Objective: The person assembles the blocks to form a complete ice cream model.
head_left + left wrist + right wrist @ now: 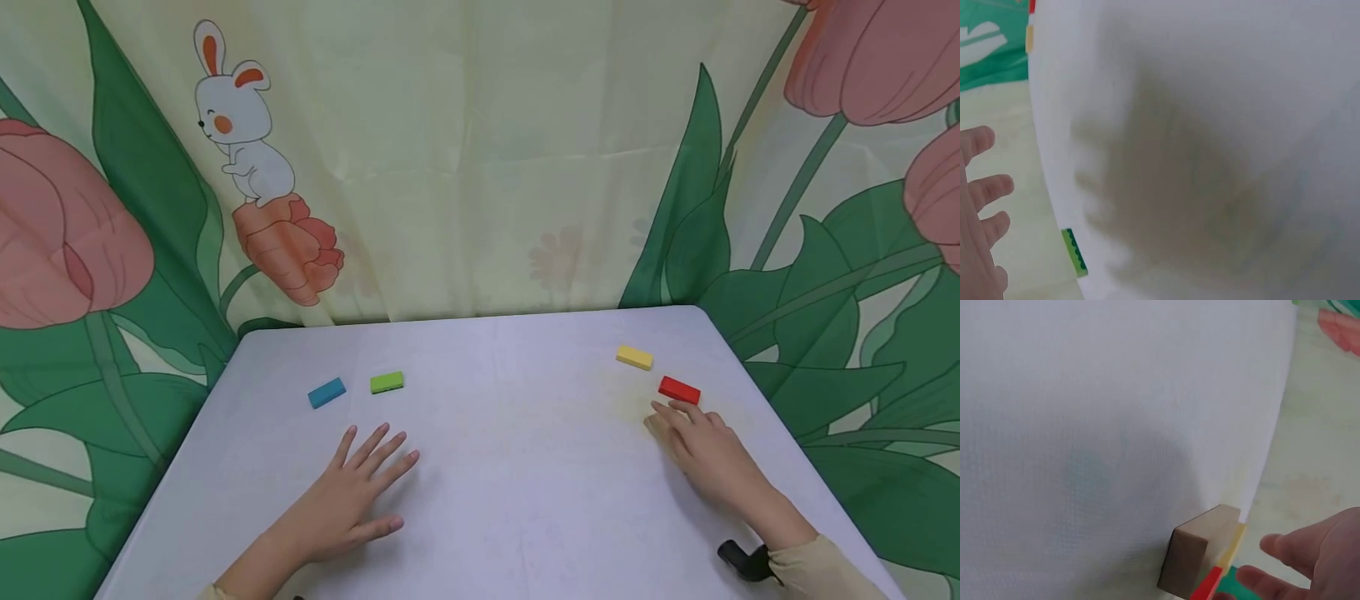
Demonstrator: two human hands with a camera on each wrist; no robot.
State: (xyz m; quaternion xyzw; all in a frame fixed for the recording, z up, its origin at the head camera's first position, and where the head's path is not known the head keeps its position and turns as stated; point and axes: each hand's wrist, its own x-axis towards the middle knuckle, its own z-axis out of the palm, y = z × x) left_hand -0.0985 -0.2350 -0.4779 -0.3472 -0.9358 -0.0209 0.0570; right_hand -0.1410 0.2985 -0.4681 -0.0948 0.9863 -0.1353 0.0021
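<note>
At the left of the head view, a blue block (pixel 327 393) and a green block (pixel 387 382) are lying on the white tabletop (pixel 510 467), just beyond the left hand (pixel 356 496), whose fingers are spreading wide and holding nothing. Right of centre, a brown block (pixel 1194 547) is showing at the left edge of the right hand (pixel 708 458). Going by its crisp edges and plain faces, it is probably being light, stiff and hard to damage (wood, perhaps, though the grain is not showing), and its smooth faces are likely offering only modest grip; the two broad opposite faces are seeming the best place for thumb and fingertips. In the right wrist view it is sitting at lower centre, left of the fingertips, with a gap showing between; those fingers are extending loosely apart, with no grip visible, though whether a hidden digit is touching the block I cannot tell. Beyond it, toward the right of the head view, a yellow block (pixel 634 358) and a red block (pixel 679 390) are lying, the red one just above the fingertips.
</note>
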